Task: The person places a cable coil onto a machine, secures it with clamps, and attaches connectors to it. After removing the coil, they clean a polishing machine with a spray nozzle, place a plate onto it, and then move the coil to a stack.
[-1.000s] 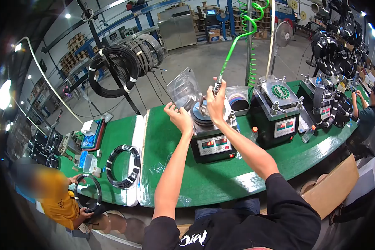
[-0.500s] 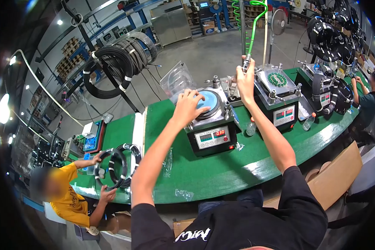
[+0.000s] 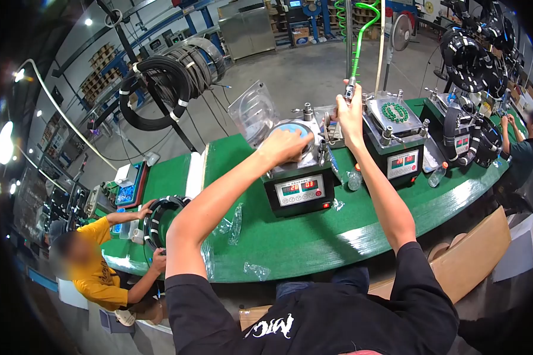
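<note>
My left hand lies over the blue round pad on top of the near polishing machine. Its fingers are curled down at the pad; whatever may be under them is hidden. Raised to the right, my right hand is wrapped round an air blow gun on a green coiled hose. A clear hinged cover leans up behind the pad. The machine's display shows lit digits.
Another machine on the right carries a ring of green parts. Clear bottles and plastic scraps are on the green table. On the left, a co-worker in yellow holds black cable coils.
My left hand has gone from spread fingers on the pad to curled ones, shifting right and turning. My right hand stays raised with the blow gun. The co-worker's coils have come together.
</note>
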`<state>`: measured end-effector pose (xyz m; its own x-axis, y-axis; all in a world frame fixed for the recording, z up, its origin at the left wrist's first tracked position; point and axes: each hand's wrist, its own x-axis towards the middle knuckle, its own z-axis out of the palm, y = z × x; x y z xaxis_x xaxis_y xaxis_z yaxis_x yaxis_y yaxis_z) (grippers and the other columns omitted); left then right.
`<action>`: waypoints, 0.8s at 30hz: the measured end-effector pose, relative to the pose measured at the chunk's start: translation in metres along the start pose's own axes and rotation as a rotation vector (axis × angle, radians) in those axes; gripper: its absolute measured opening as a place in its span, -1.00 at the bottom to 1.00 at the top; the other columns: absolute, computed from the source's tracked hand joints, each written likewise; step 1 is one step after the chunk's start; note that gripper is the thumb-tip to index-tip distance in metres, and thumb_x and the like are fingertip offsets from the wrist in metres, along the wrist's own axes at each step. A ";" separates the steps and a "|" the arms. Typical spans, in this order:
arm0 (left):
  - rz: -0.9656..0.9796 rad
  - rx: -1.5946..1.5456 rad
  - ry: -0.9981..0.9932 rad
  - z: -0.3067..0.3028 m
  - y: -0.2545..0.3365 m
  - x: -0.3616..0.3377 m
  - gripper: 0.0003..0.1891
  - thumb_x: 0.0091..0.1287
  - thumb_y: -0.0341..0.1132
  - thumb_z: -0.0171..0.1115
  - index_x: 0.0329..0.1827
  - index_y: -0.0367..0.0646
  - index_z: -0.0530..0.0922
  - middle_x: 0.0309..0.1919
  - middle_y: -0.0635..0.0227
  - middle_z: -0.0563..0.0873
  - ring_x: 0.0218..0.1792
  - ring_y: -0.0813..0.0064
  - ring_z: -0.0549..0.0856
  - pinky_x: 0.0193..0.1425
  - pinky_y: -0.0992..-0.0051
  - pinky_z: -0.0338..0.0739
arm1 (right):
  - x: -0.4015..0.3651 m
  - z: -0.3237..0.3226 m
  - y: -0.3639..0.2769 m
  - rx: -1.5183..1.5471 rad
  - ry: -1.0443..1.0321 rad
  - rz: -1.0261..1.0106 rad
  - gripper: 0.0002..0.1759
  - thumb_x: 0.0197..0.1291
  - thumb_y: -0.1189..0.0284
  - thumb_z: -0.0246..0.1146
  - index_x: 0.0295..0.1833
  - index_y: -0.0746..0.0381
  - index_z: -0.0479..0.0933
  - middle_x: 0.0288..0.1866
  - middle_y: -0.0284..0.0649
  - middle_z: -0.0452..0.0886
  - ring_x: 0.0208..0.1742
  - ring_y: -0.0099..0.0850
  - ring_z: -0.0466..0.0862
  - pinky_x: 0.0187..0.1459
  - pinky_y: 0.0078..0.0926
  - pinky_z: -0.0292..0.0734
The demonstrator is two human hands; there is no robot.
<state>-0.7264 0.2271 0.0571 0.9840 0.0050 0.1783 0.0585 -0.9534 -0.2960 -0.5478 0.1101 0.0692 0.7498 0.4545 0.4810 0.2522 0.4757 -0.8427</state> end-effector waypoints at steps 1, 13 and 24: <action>0.015 0.021 0.040 0.000 0.001 -0.001 -0.64 0.27 -0.21 0.31 0.12 -0.02 0.58 -0.21 0.12 0.70 -0.26 0.04 0.80 -0.27 0.10 0.75 | 0.004 -0.001 0.000 -0.037 -0.007 -0.009 -0.50 0.38 0.58 0.09 0.42 0.18 0.32 -0.33 -0.40 0.37 -0.48 -0.67 0.36 -0.49 -0.59 0.40; -0.569 -0.681 0.600 -0.024 -0.042 -0.056 -0.53 0.45 -0.46 0.14 0.43 -0.13 0.54 -0.29 -0.14 0.76 -0.11 0.02 0.82 -0.03 0.25 0.66 | 0.009 0.074 0.015 -0.256 -0.029 -0.155 -0.39 0.31 0.62 0.14 0.45 0.25 0.18 -0.44 -0.05 0.57 -0.46 -0.22 0.65 -0.38 -0.18 0.53; -0.458 -0.711 0.436 -0.017 -0.018 -0.055 -0.64 0.46 -0.18 0.34 0.22 -0.14 0.72 0.00 0.02 0.82 -0.09 0.20 0.85 0.00 0.33 0.68 | 0.006 0.038 0.003 -0.215 0.031 -0.204 -0.54 0.46 0.57 0.14 0.40 0.25 0.25 -0.41 -0.22 0.51 -0.46 -0.44 0.52 -0.37 -0.34 0.47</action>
<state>-0.7849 0.2387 0.0688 0.7329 0.4478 0.5122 0.1657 -0.8477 0.5039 -0.5658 0.1425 0.0787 0.6881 0.3408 0.6406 0.5207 0.3830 -0.7630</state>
